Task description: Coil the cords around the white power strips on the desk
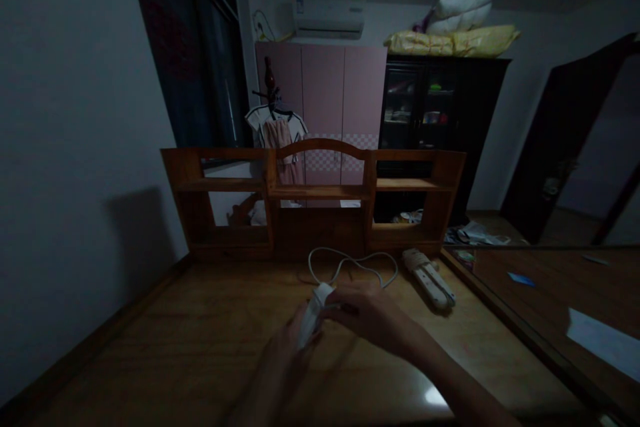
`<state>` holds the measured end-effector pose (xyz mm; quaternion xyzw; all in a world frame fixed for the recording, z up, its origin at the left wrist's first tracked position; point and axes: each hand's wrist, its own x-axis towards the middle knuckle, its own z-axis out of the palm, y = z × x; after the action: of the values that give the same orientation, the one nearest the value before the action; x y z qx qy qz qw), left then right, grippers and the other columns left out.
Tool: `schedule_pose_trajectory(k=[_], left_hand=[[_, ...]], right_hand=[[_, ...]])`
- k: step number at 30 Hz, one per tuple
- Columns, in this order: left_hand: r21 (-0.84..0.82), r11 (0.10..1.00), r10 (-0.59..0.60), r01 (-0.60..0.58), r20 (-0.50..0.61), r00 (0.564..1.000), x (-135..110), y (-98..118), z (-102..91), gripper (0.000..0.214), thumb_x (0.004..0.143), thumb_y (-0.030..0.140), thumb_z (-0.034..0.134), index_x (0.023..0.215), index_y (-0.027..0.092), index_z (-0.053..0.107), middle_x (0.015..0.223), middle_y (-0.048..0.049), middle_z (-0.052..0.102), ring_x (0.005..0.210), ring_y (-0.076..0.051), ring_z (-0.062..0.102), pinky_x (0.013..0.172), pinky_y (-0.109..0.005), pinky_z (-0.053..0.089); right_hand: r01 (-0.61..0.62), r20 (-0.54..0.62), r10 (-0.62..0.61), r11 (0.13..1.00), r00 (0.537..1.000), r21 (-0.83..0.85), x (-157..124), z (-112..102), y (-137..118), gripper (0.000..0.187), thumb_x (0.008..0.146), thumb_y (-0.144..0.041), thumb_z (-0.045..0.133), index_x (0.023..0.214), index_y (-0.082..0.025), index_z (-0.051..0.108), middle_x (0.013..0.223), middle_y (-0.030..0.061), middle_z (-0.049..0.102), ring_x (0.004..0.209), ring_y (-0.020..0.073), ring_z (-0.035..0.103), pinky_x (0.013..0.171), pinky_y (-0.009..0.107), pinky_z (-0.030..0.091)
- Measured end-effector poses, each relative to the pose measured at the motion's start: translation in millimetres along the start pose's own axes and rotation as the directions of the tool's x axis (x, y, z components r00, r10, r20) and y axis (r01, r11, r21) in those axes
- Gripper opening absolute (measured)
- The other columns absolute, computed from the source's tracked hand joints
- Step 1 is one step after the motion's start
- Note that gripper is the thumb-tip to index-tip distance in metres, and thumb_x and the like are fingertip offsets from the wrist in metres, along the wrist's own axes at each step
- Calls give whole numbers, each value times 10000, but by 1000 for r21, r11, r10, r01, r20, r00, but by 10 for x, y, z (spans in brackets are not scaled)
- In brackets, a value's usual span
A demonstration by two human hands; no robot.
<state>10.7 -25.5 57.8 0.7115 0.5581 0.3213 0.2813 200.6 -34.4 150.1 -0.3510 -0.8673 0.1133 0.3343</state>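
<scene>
Both hands meet over the middle of a wooden desk (165,340) in a dim room. My left hand (285,353) is wrapped round a white power strip (313,313), lifting its near end. My right hand (365,313) comes in from the right, fingers pinched on a small dark thing, perhaps a plug, at the strip's upper side. The strip's white cable (350,263) loops away toward the back of the desk. A second, beige power strip (430,277) lies flat just right of my right hand.
A low wooden shelf unit (315,203) stands along the desk's back edge. A darker table (565,293) with a blue card and white paper adjoins on the right. Behind are a pink wardrobe, a dark cabinet, a window on the left and a door on the right.
</scene>
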Motion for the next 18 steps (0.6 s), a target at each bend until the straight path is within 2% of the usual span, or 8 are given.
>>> schedule_pose_trajectory(k=[4,7,9,11,13,16,18], left_hand=[[-218,971,134,-98,159,978,-182,201,22,413,819,337,535,1221,240,531,1083,-33,675,942,-207,632,812,-259,462],[-318,947,153,-52,305,940,-283,342,-32,462,797,321,577,1249,244,518,1060,-17,681,920,-204,635,831,-267,467],[-350,937,155,-24,353,922,-325,389,-53,531,789,338,597,1298,241,480,1124,-25,660,962,-207,621,871,-278,459],[-362,932,142,-4,355,924,-354,390,-48,592,776,377,615,1329,238,454,1227,-41,611,1054,-231,586,922,-304,444],[-358,933,88,32,316,945,-372,363,-27,642,751,422,632,1335,226,453,1286,-65,572,1132,-274,544,958,-351,430],[-409,909,17,74,215,976,-380,316,-7,699,704,472,658,1321,198,479,1325,-102,537,1230,-327,465,1009,-399,396],[-477,875,-18,82,137,990,-368,290,-5,715,688,497,664,1309,186,493,1330,-115,531,1265,-339,427,1026,-405,384]], right_hand=[[-106,28,102,981,994,164,78,-98,193,250,805,-424,667,817,-177,706,685,-5,627,603,96,527,537,189,338],[-188,136,151,924,979,333,160,-99,359,328,738,-468,710,802,-146,719,659,1,625,577,96,511,500,187,323],[-238,207,160,865,965,442,218,-48,459,360,687,-476,743,782,-129,721,656,5,629,578,97,511,500,184,332],[-292,263,174,801,949,523,268,45,541,377,631,-471,778,756,-121,717,668,12,640,599,103,529,524,185,361],[-354,326,188,728,927,587,301,168,600,373,601,-452,796,749,-120,712,693,22,653,632,115,555,569,198,397],[-439,391,217,588,894,679,311,356,651,365,599,-445,783,738,-118,702,686,31,650,635,129,572,593,223,422],[-452,384,238,514,892,729,304,450,673,375,607,-468,755,720,-116,689,673,31,642,606,128,564,571,225,416]])
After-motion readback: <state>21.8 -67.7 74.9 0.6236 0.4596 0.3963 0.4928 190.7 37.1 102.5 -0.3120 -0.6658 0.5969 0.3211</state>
